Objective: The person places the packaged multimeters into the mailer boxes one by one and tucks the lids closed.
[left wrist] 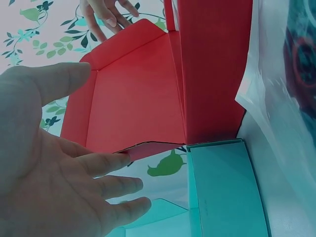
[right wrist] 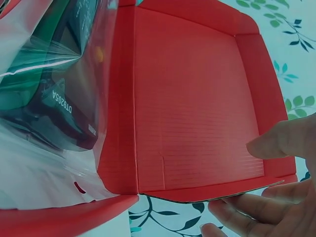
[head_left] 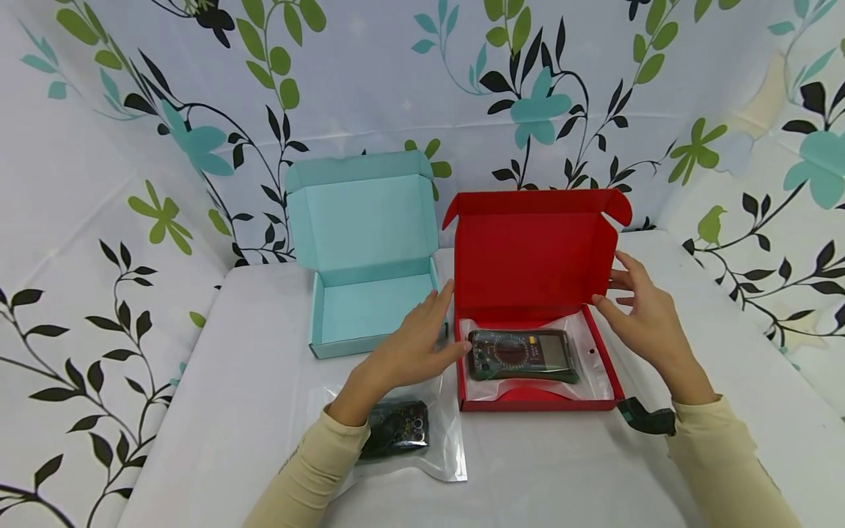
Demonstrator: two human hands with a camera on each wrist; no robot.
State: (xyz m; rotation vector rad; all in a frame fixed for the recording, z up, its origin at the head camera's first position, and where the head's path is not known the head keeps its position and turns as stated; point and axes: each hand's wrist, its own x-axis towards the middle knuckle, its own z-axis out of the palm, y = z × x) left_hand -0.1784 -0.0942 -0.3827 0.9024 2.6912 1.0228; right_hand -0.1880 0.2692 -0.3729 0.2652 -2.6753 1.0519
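Both grips open, empty: left hand (head_left: 412, 350), right hand (head_left: 643, 315); two boxes; two bagged multimeters.

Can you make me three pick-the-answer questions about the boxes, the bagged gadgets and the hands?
1. Where is the green multimeter in a clear plastic bag?
A. in the open red cardboard box
B. in the open light blue cardboard box
C. on the white table

2. How many boxes stand open?
A. one
B. two
C. three

3. How is the left hand?
A. fist
B. fingers straight
C. gripping a bag

Answers: 1 A, it lies on the red floor. 2 B, both lids stand up. 3 B, fingers stretch beside the red box.
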